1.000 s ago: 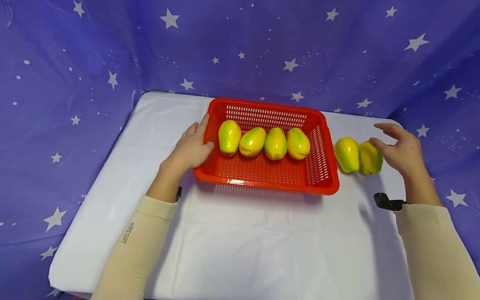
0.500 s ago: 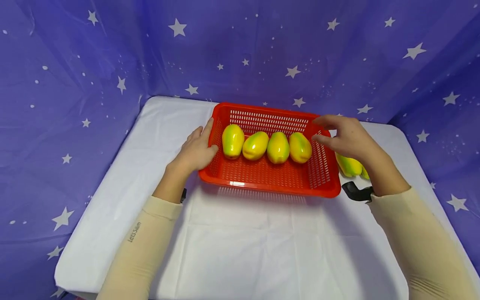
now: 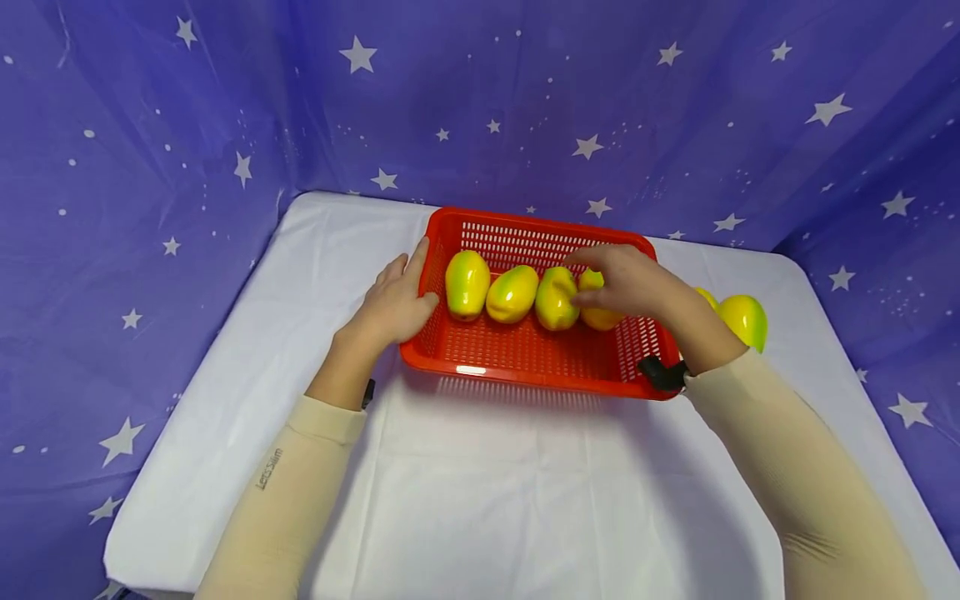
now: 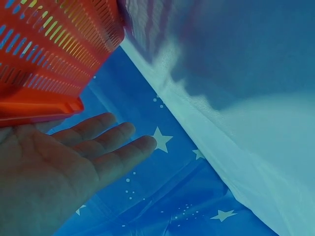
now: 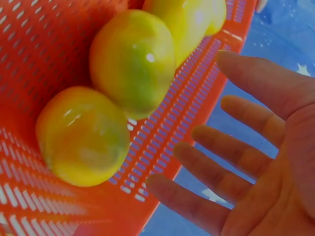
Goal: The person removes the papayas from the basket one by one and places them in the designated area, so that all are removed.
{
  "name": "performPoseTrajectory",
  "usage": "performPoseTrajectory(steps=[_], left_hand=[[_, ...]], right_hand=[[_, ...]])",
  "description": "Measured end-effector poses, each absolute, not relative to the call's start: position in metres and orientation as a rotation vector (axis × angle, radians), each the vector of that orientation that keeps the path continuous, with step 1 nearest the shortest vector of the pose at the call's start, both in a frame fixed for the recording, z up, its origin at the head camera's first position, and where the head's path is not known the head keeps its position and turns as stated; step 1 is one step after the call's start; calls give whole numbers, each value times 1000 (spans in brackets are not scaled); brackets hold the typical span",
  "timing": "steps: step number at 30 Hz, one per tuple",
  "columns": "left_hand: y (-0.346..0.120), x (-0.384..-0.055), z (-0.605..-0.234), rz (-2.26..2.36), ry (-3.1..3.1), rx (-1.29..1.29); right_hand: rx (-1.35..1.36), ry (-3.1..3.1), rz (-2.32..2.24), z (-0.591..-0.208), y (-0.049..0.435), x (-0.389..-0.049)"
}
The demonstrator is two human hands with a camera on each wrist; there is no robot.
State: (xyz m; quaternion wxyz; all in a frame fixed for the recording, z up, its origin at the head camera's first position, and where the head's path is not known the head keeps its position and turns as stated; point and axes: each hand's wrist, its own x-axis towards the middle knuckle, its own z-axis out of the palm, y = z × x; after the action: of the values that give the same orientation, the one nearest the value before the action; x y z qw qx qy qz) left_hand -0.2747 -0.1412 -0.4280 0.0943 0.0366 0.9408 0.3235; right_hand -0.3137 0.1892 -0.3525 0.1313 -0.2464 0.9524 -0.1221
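The red plastic basket (image 3: pixel 510 379) sits on the white-covered table with several glossy yellow-green fruits, shaped like papayas, in a row inside. My left hand (image 3: pixel 393 304) rests against its left rim; in the left wrist view its fingers (image 4: pixel 118 152) are straight, while the thumb is hidden. Over the basket's right part hovers my right hand (image 3: pixel 626 279), partly covering the rightmost fruit (image 3: pixel 597 317). Its fingers stretch out with nothing between them in the right wrist view, close to two fruits, the nearer being a rounded one (image 5: pixel 83 137).
Two more yellow-green fruits lie on the table right of the basket, partly behind my right forearm; one of them (image 3: pixel 744 319) shows clearly. White cloth (image 3: pixel 480 500) covers the table. A purple curtain (image 3: pixel 450 92) with stars hangs behind and at the sides.
My right hand has moved left from above the two fruits on the table to above the basket, holding nothing. My left hand stays at the basket's left rim.
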Motion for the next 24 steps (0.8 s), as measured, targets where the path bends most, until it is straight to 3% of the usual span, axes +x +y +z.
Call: performPoseTrajectory(steps=[7, 24], left_hand=[[-142, -274, -428, 970, 2786, 114], [-142, -277, -428, 982, 2786, 112]], right_hand=[[-578, 2680, -238, -361, 170, -323], [-620, 2661, -63, -385, 163, -331]])
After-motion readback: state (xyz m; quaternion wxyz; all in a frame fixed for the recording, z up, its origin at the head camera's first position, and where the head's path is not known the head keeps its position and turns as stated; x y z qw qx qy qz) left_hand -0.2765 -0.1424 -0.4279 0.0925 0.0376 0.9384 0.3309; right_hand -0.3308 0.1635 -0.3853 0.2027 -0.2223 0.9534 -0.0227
